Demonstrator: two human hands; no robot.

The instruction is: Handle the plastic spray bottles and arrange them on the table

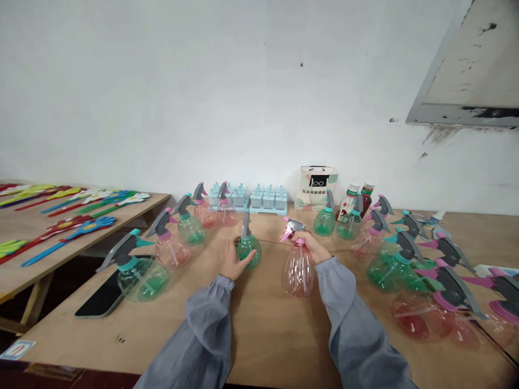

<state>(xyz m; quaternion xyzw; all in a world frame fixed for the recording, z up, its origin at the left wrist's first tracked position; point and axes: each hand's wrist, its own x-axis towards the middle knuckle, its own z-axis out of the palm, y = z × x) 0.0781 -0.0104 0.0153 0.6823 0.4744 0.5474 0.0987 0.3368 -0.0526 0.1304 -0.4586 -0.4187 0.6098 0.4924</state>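
My left hand [234, 260] is wrapped round the left side of a green spray bottle [254, 246], its thumb across the front. This bottle stands upright on the table, with a grey trigger head on top. To the right of it, my right hand [310, 244] grips a clear pink spray bottle [299, 273] at the neck, just under its pink and grey trigger head. The pink bottle is upright. Some of the right fingers are hidden behind the neck.
More pink and green spray bottles flank both sides of the wooden table [267, 335]. A phone [101, 294] lies at left. Light-blue popsicle moulds [270, 201], a paper bag [312, 189] and sauce bottles [348, 202] stand by the wall. Colourful hand-shaped items [73, 227] cover the left table.
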